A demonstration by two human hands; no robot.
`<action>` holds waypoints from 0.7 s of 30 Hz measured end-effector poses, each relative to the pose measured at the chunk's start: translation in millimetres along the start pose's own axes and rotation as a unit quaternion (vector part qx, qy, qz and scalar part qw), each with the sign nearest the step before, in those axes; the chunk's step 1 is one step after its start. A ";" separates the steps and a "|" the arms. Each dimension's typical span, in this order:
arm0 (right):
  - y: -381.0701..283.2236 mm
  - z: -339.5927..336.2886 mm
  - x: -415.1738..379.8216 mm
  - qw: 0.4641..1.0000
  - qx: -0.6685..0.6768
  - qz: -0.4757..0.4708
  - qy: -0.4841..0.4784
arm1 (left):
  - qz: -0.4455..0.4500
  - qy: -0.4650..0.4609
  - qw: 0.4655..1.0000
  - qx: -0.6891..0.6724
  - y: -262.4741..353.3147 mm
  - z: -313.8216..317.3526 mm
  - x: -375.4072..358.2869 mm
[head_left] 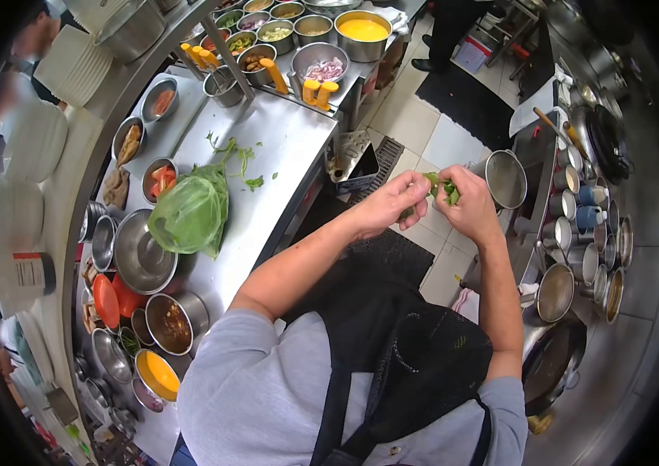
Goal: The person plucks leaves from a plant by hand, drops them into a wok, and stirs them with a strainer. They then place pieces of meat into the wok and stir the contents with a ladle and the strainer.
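Note:
Out over the floor, in front of the body, my left hand (pixel 393 203) and my right hand (pixel 467 203) are held close together. Both have their fingers closed on green herb leaves (pixel 451 192), part of which shows between the fingertips. A bit of green also shows under my left fingers. To the left, on the steel counter (pixel 256 210), lies a green plastic bag (pixel 190 213). Loose leafy stems (pixel 242 161) are scattered beside it. The exact kind of herb cannot be made out.
Several steel bowls surround the bag, among them a wide bowl (pixel 145 252) and a pot of dark sauce (pixel 176 322). A strainer (pixel 505 180) is beyond my right hand. A wok (pixel 554 365) stands at right. Another person's legs (pixel 454 31) show at the top.

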State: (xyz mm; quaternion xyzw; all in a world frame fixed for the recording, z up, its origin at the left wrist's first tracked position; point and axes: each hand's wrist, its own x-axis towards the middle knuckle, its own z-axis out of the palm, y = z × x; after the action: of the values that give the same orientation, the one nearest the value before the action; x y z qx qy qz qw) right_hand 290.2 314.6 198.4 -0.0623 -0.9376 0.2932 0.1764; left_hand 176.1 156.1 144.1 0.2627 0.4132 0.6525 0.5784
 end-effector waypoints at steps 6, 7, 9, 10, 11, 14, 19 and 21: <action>7.7 -10.8 -2.1 0.999 -0.042 -0.032 0.003 | 0.025 0.013 0.999 0.016 3.3 5.2 14.4; 8.5 -14.2 -3.0 0.999 -0.024 -0.031 0.007 | 0.037 0.024 0.998 0.036 2.9 6.6 15.8; 7.9 -23.0 -4.9 0.999 0.019 -0.023 0.025 | 0.093 0.028 0.994 0.052 -1.1 8.7 22.2; 7.2 -26.9 -6.6 0.999 0.011 -0.019 0.033 | 0.116 0.016 0.991 0.062 1.1 8.3 24.7; 7.4 -30.5 -7.6 0.998 0.051 0.010 0.034 | 0.093 0.003 0.995 0.036 4.0 9.1 24.6; 16.6 -36.4 -12.4 0.994 0.092 0.043 0.044 | 0.094 -0.023 0.994 0.049 4.3 15.8 32.2; 17.7 -50.3 -16.9 0.996 0.062 0.040 0.050 | 0.085 -0.095 0.988 0.086 14.5 31.5 41.6; 19.5 -52.2 -21.3 0.995 0.059 0.069 0.033 | 0.083 -0.068 0.992 0.063 10.9 35.4 48.6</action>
State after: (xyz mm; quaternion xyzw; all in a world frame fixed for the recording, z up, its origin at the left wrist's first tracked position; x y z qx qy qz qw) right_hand 329.5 353.5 221.0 -0.1261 -0.9059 0.3571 0.1894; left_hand 189.9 211.8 165.2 0.3759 0.3903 0.6514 0.5311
